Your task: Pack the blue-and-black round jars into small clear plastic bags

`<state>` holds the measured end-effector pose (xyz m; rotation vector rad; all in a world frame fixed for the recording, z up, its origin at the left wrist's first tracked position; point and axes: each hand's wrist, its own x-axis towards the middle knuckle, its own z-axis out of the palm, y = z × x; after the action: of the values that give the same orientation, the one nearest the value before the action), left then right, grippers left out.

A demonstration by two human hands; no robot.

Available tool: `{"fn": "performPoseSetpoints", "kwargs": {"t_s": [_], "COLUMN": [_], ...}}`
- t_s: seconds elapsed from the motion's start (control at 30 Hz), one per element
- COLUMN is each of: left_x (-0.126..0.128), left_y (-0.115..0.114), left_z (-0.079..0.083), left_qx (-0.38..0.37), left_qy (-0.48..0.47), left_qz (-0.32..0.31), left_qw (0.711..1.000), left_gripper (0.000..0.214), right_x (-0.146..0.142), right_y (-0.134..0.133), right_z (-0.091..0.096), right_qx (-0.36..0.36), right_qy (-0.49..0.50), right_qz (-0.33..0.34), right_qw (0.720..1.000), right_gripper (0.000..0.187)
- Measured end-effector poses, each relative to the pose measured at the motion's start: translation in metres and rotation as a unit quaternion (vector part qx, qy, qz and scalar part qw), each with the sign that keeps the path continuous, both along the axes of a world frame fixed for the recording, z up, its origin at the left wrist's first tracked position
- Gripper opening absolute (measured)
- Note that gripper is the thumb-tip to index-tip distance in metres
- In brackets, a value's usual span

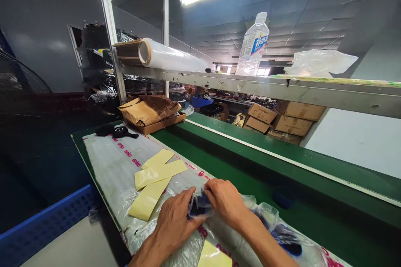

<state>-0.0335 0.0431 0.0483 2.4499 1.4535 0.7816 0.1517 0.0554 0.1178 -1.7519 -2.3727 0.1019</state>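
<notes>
Now | left hand (pixel 173 225), right hand (pixel 224 202) | pinching plastic bag (pixel 200 205) | yellow strips (pixel 159 174) beside

A plastic bag (pixel 199 206) is gathered between the left hand (pixel 173 225) and right hand (pixel 224 200), on a printed plastic sheet (pixel 109 158). Three flat strips (pixel 155 183) are laid on that sheet ahead and left of the hands, another strip (pixel 213 256) just below them, and a black object (pixel 116 132) further ahead. A conveyor belt (pixel 282 175) runs to the right; beyond the hands, a cardboard tray (pixel 159 123) sits at the bench end, a shelf (pixel 250 85) spans behind, bearing a stretch film roll (pixel 171 55) and water bottle (pixel 253 46), with cartons (pixel 282 119) past it.
</notes>
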Motion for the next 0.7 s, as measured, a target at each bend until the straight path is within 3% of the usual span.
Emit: {"fn": "performPoseSetpoints", "kwargs": {"t_s": [0.1, 0.23, 0.3, 0.43, 0.53, 0.7], "left_x": [0.005, 0.011, 0.014, 0.017, 0.019, 0.015], "left_y": [0.000, -0.008, -0.015, -0.022, -0.018, -0.020], "left_z": [0.001, 0.007, 0.008, 0.004, -0.001, -0.005], "left_qx": [0.003, 0.003, 0.009, 0.016, 0.008, -0.005], "left_qy": [0.010, 0.028, 0.045, 0.094, 0.110, 0.106], "left_qz": [0.016, 0.041, 0.045, 0.007, 0.013, -0.001], "left_qw": [1.000, 0.999, 0.998, 0.995, 0.994, 0.994], "left_gripper": [0.073, 0.038, 0.030, 0.056, 0.056, 0.074], "right_x": [-0.010, -0.012, -0.009, -0.002, 0.003, 0.012], "right_y": [0.004, 0.011, 0.013, 0.024, 0.036, 0.043], "right_z": [0.001, -0.009, -0.020, -0.048, -0.066, -0.074], "right_qx": [0.007, 0.016, 0.023, 0.045, 0.003, -0.031], "right_qy": [0.025, 0.057, 0.070, 0.098, 0.110, 0.153], "right_qz": [0.020, 0.020, 0.016, 0.027, 0.053, 0.053], "right_qw": [0.999, 0.998, 0.997, 0.994, 0.993, 0.986], "right_gripper": [0.021, 0.021, 0.026, 0.031, 0.033, 0.034]}}
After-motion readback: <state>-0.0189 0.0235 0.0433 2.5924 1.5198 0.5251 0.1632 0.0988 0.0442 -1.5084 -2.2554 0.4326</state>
